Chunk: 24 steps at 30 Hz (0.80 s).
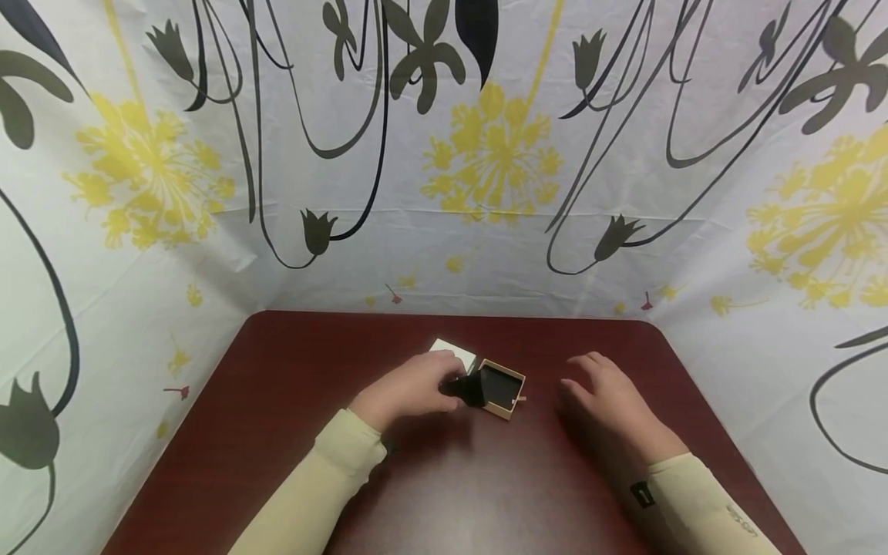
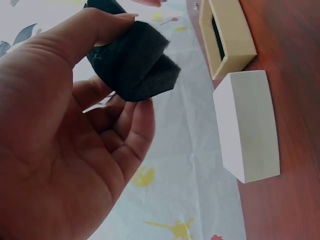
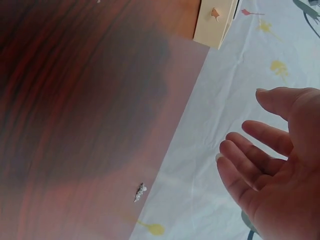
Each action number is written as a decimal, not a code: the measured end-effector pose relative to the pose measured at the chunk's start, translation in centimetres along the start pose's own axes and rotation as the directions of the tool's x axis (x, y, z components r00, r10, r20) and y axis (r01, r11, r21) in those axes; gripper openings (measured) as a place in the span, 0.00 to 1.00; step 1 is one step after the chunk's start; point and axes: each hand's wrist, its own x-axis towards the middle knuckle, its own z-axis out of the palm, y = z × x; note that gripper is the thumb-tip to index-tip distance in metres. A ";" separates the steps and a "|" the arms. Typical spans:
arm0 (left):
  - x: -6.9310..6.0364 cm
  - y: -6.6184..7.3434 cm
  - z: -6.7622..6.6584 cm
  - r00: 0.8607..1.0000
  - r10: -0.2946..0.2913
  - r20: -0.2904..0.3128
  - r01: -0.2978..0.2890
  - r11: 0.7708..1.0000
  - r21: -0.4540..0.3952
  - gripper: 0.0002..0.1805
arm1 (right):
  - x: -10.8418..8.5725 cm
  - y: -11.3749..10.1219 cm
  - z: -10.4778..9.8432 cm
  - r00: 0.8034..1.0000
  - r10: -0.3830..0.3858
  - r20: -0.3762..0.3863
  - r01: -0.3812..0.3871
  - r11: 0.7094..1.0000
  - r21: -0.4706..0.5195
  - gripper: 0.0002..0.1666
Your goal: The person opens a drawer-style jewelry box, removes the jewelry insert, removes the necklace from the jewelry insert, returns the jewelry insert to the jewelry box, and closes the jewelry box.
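White cloth (image 1: 375,185), printed with yellow blooms and grey and black stems, stands behind the counter's far edge and along its left and right edges. The counter (image 1: 444,493) is dark reddish brown, with rounded far corners and a pale sheen towards my side.

My pale sleeves come in over it, the left sleeve (image 1: 298,493) from the near left and the right sleeve (image 1: 701,493) from the near right. My left hand (image 1: 409,389) pinches black foam between thumb and fingers. My right hand (image 1: 617,397) is free, between the tan box and the right edge, its fingers lightly bent and the thumb spread wide from them.

The tan box (image 2: 240,40) lies near the middle of the far edge, its top uncovered and its inside dark. The white box (image 1: 454,352) is just beside it, towards the far left corner, partly behind my left hand; I cannot tell whether the two boxes touch.

The foam (image 2: 125,65) is a thick piece, bent over on itself, with two blocky ends. From my head it overlaps the tan box's left side; I cannot tell whether it touches there.

A small tab (image 3: 215,14) sticks out of the tan box's side, facing the right edge.
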 end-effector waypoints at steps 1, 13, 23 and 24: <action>0.2 -0.1 0.2 1.000 0.003 -0.005 -0.003 1.000 0.003 0.14 | 0.0 0.0 0.0 1.000 0.001 -0.001 -0.001 1.000 0.002 0.21; 3.2 0.2 1.0 0.999 0.026 0.033 -0.031 0.984 0.176 0.20 | -0.3 -0.5 -0.2 1.000 0.007 0.001 -0.007 1.000 0.024 0.20; 5.4 0.6 1.5 0.997 0.006 0.079 -0.028 0.959 0.281 0.22 | -0.2 -0.9 -0.4 1.000 0.005 -0.007 -0.005 0.999 0.032 0.18; 5.5 0.6 1.5 0.997 0.006 0.078 -0.028 0.959 0.284 0.22 | -0.3 -0.9 -0.4 1.000 0.006 -0.008 -0.005 0.999 0.032 0.18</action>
